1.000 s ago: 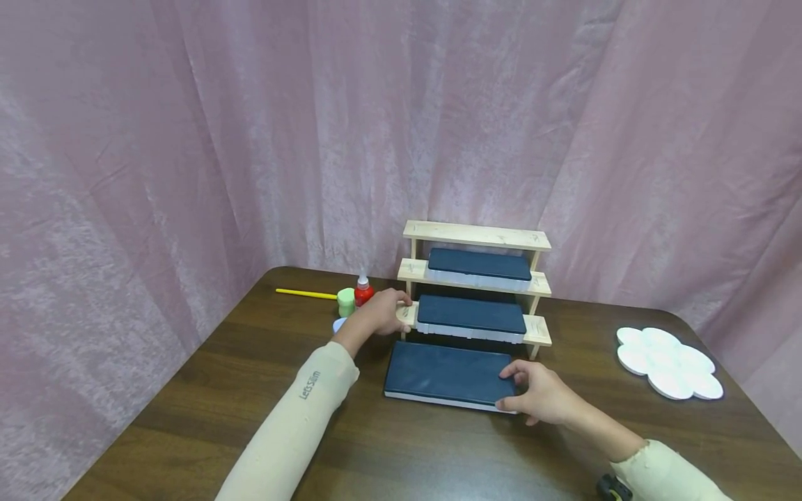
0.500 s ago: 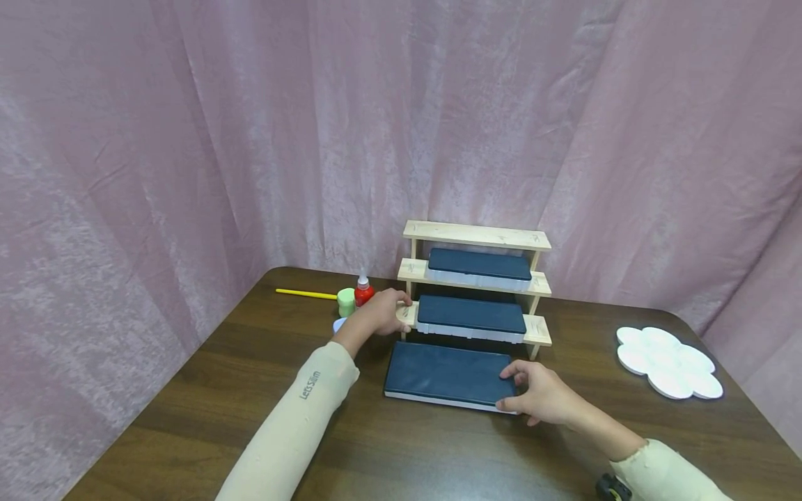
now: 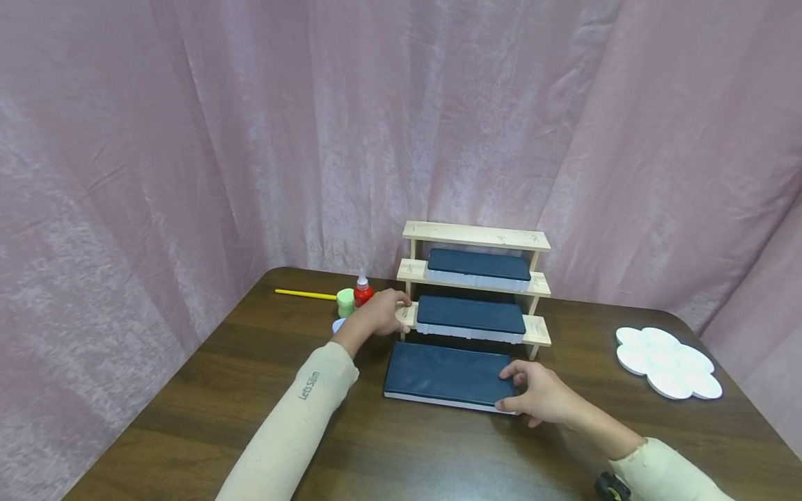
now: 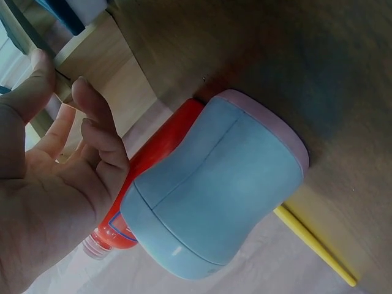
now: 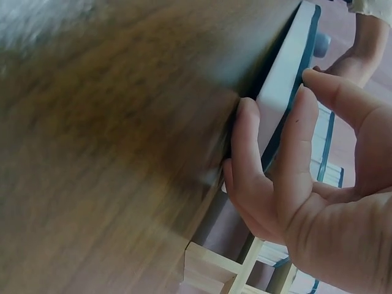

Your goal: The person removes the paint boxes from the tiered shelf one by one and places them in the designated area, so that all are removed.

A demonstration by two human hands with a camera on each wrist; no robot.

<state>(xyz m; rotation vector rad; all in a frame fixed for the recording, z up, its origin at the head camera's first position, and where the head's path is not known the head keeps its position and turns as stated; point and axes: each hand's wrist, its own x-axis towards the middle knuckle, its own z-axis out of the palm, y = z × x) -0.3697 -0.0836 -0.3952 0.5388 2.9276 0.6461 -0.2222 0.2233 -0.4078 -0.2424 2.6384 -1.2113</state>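
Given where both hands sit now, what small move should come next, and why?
Probably lift the flat dark blue case off the brown wooden table: the right hand pinches its right end, the left hand steadies the tiered wooden rack, whose top shelf is free.

The head view looks down toward 12 o'clock over the dark wooden table (image 3: 188, 390); both wrist views sit close, sharing the pale three-tier wooden rack (image 3: 476, 278).
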